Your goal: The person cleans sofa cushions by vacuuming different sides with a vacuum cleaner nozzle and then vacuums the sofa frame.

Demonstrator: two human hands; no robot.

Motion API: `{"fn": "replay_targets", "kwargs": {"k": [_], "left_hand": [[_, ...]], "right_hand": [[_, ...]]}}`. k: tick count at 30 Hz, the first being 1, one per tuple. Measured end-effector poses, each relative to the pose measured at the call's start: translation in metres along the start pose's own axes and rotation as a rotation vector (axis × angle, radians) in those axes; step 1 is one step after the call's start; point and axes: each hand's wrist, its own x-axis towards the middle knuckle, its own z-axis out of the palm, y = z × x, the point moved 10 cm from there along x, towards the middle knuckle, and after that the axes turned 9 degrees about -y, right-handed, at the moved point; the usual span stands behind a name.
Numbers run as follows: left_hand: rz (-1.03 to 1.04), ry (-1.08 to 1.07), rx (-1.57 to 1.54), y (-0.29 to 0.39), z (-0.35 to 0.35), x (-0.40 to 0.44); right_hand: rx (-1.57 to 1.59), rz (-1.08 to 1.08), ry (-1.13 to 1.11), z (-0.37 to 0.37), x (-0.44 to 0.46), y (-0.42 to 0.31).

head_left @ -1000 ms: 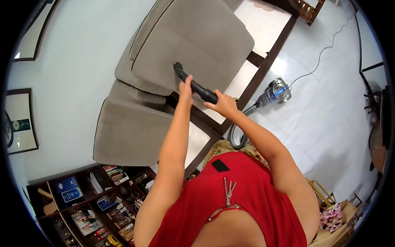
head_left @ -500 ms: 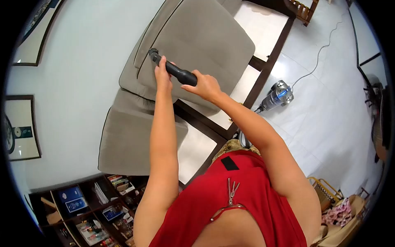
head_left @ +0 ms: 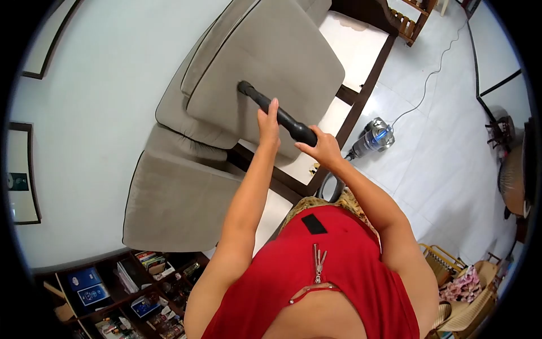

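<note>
A black vacuum wand slants across the middle of the view, its small head at or just over a grey sofa cushion. My left hand is wrapped round the wand's middle. Around its thicker rear end my right hand is closed. The grey hose shows in part by my waist. On the floor to the right lies the vacuum cleaner body, silver with a blue part. Another grey cushion leans near the wall at the left.
The dark wooden sofa frame with white panels runs along the cushions. A grey cord trails over the tiled floor. Shelves with books and small items stand at the lower left, a yellow-framed chair at the lower right.
Over the last second the wand's head went up-left to the cushion's edge, then came back right and down. Both hands moved with it and kept their hold.
</note>
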Motion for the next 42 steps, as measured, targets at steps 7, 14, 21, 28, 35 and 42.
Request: {"fn": "replay_targets", "kwargs": {"k": [7,14,21,28,35,42], "left_hand": [[0.202,-0.005,0.088,0.121,0.017,0.077],[0.121,0.007,0.118,0.065,0.018,0.099],[-0.141,0.034,0.076,-0.049,0.052,0.07],[-0.27,0.099,-0.145,-0.106,0.044,0.003],[-0.505,0.394,0.142,-0.173,-0.104,-0.149],[-0.45,0.814,0.311,-0.121,-0.326,-0.293]], "right_hand": [[0.164,-0.05,0.086,-0.044,0.083,-0.072],[0.004,-0.039,-0.007,-0.048,0.108,-0.023],[-0.241,-0.018,-0.12,-0.075,0.075,0.055],[0.212,-0.067,-0.289,-0.087,0.075,0.037],[0.185,-0.148,-0.411,-0.021,0.104,-0.047],[0.026,-0.079,-0.382,-0.017,0.068,-0.018]]}}
